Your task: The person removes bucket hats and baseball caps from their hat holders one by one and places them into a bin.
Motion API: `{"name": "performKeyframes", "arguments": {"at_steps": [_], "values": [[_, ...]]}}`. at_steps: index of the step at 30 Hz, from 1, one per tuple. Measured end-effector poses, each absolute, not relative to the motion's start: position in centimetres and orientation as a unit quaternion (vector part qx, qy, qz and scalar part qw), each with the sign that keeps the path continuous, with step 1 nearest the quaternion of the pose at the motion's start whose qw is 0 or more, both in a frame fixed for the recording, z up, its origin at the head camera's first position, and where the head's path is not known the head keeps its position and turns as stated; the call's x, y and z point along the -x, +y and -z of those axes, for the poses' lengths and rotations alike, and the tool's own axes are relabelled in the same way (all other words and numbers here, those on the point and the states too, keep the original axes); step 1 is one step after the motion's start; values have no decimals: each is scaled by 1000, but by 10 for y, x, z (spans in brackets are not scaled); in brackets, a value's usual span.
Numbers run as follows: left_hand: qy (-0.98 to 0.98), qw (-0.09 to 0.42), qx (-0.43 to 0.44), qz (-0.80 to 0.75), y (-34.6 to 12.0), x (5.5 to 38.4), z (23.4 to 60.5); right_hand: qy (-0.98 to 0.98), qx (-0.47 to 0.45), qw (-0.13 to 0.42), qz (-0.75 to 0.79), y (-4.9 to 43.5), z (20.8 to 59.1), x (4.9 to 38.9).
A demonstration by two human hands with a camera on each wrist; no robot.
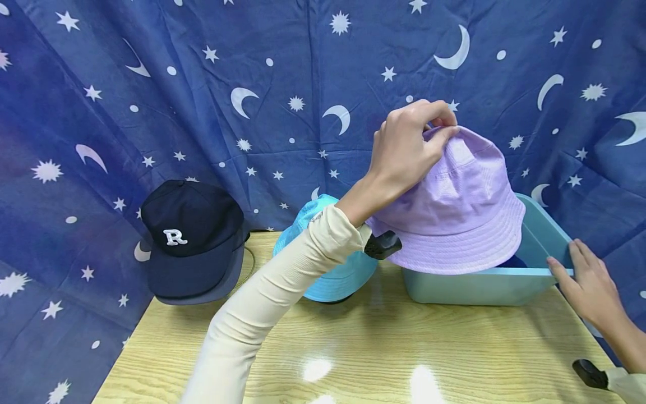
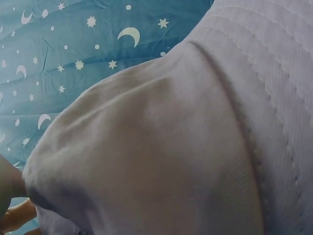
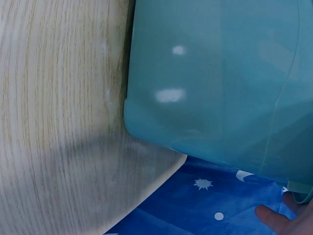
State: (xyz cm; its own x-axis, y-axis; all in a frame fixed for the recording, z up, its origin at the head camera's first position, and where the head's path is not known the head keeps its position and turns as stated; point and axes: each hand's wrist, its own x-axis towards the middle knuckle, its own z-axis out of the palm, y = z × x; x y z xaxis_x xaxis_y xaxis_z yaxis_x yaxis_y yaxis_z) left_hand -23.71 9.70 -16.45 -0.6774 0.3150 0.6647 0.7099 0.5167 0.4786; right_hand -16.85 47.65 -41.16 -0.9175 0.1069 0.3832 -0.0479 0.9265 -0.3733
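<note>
In the head view my left hand pinches the top of a lavender bucket hat between thumb and fingers. The hat hangs crown up over the light teal plastic bin, its stitched brim overlapping the bin's near rim. The left wrist view is mostly filled by the hat's pale cloth, with parts of the fingers at the lower left. My right hand rests at the bin's right front corner, fingers laid along the rim. Something dark navy shows inside the bin beneath the brim.
At the left stands a navy cap with a white R. A bright blue bucket hat sits between cap and bin, partly behind my left sleeve. The wooden table backs onto a blue moon-and-star curtain. The bin is near the table's right edge.
</note>
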Motion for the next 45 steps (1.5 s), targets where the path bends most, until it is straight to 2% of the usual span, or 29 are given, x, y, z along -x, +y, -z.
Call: {"name": "performKeyframes", "arguments": {"at_steps": [45], "values": [[-822, 274, 307, 394, 195, 279, 221, -951, -5, 213, -225, 483, 410, 167]]}}
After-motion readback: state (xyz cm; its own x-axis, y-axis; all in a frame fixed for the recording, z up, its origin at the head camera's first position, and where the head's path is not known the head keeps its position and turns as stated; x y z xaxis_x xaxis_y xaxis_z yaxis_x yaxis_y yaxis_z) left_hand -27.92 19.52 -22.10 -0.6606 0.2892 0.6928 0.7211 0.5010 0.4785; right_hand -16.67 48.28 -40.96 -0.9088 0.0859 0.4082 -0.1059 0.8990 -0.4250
